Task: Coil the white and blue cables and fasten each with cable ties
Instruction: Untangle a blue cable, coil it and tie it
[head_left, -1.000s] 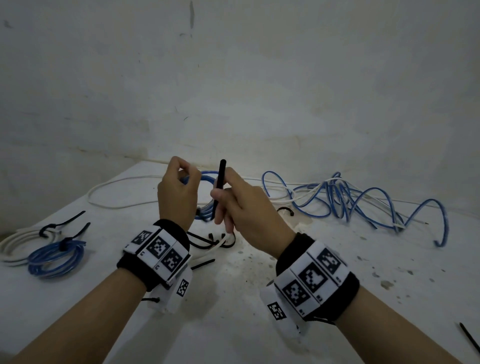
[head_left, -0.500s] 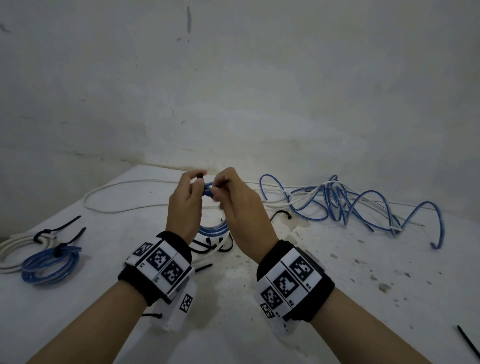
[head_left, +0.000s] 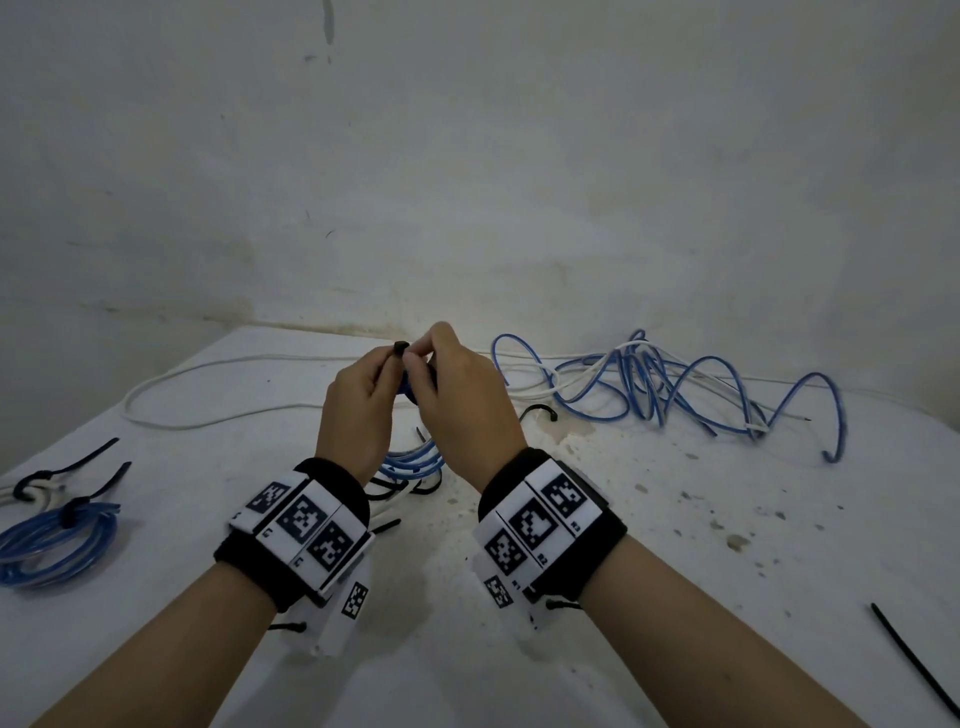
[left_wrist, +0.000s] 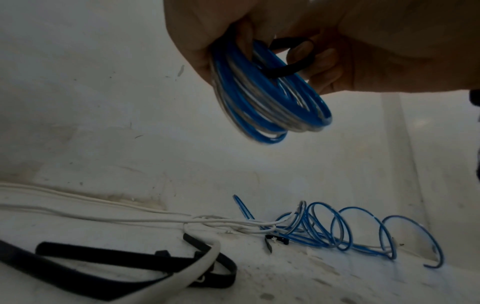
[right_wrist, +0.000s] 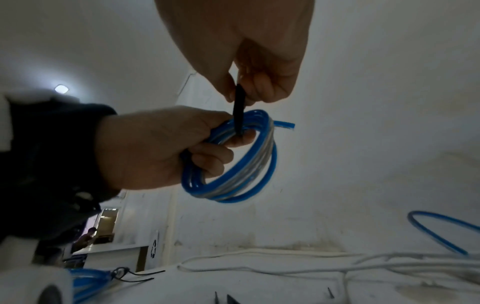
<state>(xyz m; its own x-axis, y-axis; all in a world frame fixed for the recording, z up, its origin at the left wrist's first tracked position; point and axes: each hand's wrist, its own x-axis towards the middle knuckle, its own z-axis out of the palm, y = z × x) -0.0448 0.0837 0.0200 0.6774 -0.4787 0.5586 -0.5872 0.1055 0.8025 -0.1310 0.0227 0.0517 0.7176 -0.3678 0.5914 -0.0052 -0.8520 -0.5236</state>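
A small blue cable coil (right_wrist: 249, 176) hangs in the air above the white table (head_left: 675, 545), gripped at its top by my left hand (head_left: 387, 361). A black cable tie (right_wrist: 238, 111) runs round the coil's strands, forming a loop (left_wrist: 293, 67) in the left wrist view. My right hand (head_left: 426, 356) pinches the tie's upper part just above the coil. In the head view the two hands touch, the tie's black end (head_left: 401, 347) shows between the fingertips, and the coil's lower arc (head_left: 413, 460) hangs below the hands.
A loose tangle of blue and white cable (head_left: 665, 389) lies at the back right. A long white cable (head_left: 208, 369) loops across the back left. A tied blue coil (head_left: 52, 540) and a tied white coil (head_left: 31, 493) sit far left. Loose black ties (head_left: 405, 488) lie beneath my hands, another (head_left: 914, 660) at the right.
A second ago my right hand held the tie upright beside the coil. Since then the tie has gone round the strands and both hands have closed together and risen slightly.
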